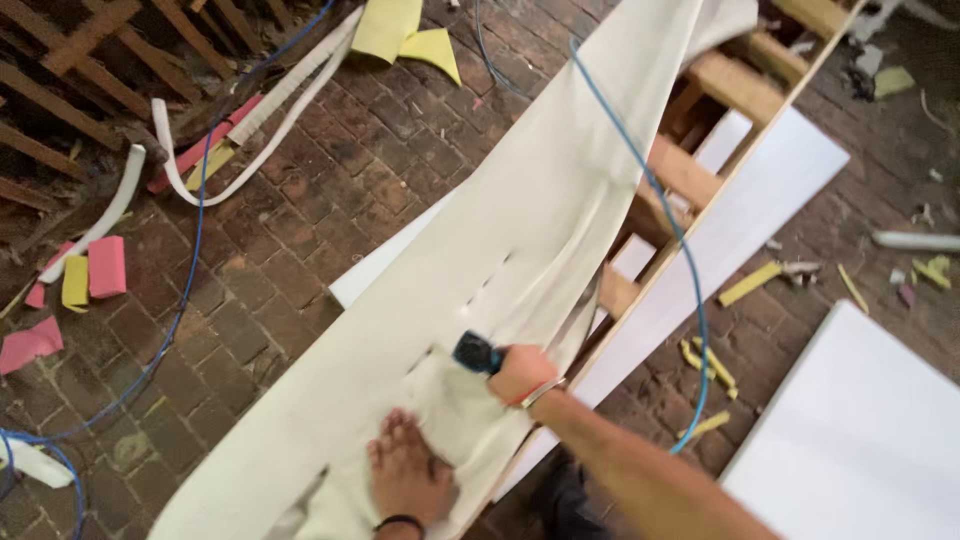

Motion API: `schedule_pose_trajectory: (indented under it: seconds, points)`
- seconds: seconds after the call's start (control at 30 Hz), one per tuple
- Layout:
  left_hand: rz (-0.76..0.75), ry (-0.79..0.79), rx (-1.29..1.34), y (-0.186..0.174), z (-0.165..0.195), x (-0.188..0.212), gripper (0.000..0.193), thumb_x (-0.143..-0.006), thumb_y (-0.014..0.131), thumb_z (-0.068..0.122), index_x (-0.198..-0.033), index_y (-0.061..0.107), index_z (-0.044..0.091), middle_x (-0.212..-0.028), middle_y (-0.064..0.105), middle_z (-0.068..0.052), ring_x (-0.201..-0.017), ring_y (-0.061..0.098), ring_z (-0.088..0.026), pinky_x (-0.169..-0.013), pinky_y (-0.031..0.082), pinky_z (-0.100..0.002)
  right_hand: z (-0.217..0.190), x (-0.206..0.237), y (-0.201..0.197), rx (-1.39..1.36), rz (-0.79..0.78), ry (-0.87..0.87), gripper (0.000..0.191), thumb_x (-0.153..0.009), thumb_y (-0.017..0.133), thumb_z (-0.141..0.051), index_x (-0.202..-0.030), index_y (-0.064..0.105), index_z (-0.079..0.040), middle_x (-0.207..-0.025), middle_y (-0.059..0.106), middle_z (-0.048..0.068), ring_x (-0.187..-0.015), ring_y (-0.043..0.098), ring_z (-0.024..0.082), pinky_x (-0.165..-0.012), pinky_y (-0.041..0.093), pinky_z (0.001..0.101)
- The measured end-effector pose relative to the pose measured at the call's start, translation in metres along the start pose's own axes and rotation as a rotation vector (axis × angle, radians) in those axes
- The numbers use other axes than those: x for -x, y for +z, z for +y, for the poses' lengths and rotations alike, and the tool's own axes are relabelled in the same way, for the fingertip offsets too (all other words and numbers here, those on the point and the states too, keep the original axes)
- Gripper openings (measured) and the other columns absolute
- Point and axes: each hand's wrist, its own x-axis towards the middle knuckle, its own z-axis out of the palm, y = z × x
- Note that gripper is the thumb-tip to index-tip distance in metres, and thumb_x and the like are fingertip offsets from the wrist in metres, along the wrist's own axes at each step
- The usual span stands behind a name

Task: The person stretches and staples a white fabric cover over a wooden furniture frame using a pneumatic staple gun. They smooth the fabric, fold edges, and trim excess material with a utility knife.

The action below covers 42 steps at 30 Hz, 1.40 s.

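Left hand (408, 478) lay flat, open, pressing fabric (520, 230); right hand (520, 372) gripped tool (476, 352). Fabric only partly fastened over wooden frame (690, 170); far end loose.

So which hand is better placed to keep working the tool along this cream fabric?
The right hand: it already grips the blue-handled tool against the cream fabric. The left hand lies flat, pressing the fabric down.

- Worn brick floor (330, 190), reddish-brown, dusty, under even daylight.
- Broken wooden laths (70, 60) heaped at ten o'clock.
- Pink and yellow foam scraps (90, 272) scattered at nine o'clock.
- Flat white panel (860, 440) lying at four o'clock.
- Yellow offcuts (748, 284) strewn at three o'clock.
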Motion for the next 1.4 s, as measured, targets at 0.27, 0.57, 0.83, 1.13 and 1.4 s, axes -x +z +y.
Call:
schedule_pose_trajectory:
  seconds: [0.27, 0.57, 0.83, 1.13, 1.4]
  points:
    - [-0.465, -0.354, 0.167, -0.042, 0.009, -0.032, 0.106, -0.090, 0.064, 0.053, -0.165, 0.001, 0.014, -0.174, -0.007, -0.005, -0.160, -0.004, -0.024, -0.128, 0.009, -0.047, 0.039, -0.011, -0.048, -0.387, -0.121, -0.200, 0.047, -0.065, 0.084, -0.030, -0.104, 0.076, -0.006, -0.087, 0.077, 0.017, -0.083, 0.076, 0.029, -0.080, 0.060, 0.0388]
    - [-0.187, -0.738, 0.485, -0.070, 0.053, -0.087, 0.100, -0.082, 0.073, 0.050, -0.158, 0.032, -0.002, -0.166, 0.024, -0.031, -0.155, 0.024, -0.040, -0.119, 0.035, -0.051, 0.159, 0.038, -0.237, 0.123, -0.033, -0.508, 0.069, -0.070, 0.080, -0.017, -0.137, 0.064, -0.022, -0.109, 0.076, 0.011, -0.098, 0.071, 0.029, -0.085, 0.056, 0.0404]
    - [-0.042, -0.316, 0.454, -0.148, 0.211, -0.200, 0.075, -0.081, 0.074, 0.051, -0.143, 0.053, 0.015, -0.149, 0.049, -0.024, -0.145, 0.040, -0.043, -0.119, 0.036, -0.053, 0.222, 0.027, -0.396, 0.911, 0.038, -0.619, 0.082, -0.074, 0.079, -0.006, -0.148, 0.045, -0.019, -0.115, 0.068, 0.008, -0.104, 0.065, 0.025, -0.093, 0.048, 0.0417]
    - [-0.149, 0.093, 0.640, -0.235, 0.361, -0.310, 0.051, -0.086, 0.064, 0.036, -0.132, 0.065, 0.012, -0.132, 0.068, -0.014, -0.125, 0.063, -0.030, -0.108, 0.048, -0.040, 0.274, -0.015, -0.497, 0.424, 0.305, -0.634, 0.082, -0.064, 0.079, -0.006, -0.140, 0.056, -0.024, -0.093, 0.069, -0.001, -0.093, 0.066, 0.024, -0.082, 0.048, 0.0398]
    - [-0.160, 0.097, 0.729, -0.281, 0.465, -0.397, 0.041, -0.087, 0.066, 0.037, -0.114, 0.075, 0.008, -0.106, 0.079, -0.014, -0.104, 0.074, -0.027, -0.094, 0.056, -0.037, 0.351, -0.122, -0.598, 0.394, 0.314, -0.833, 0.082, -0.062, 0.081, -0.010, -0.140, 0.060, -0.023, -0.090, 0.068, 0.001, -0.087, 0.065, 0.027, -0.078, 0.048, 0.0428]
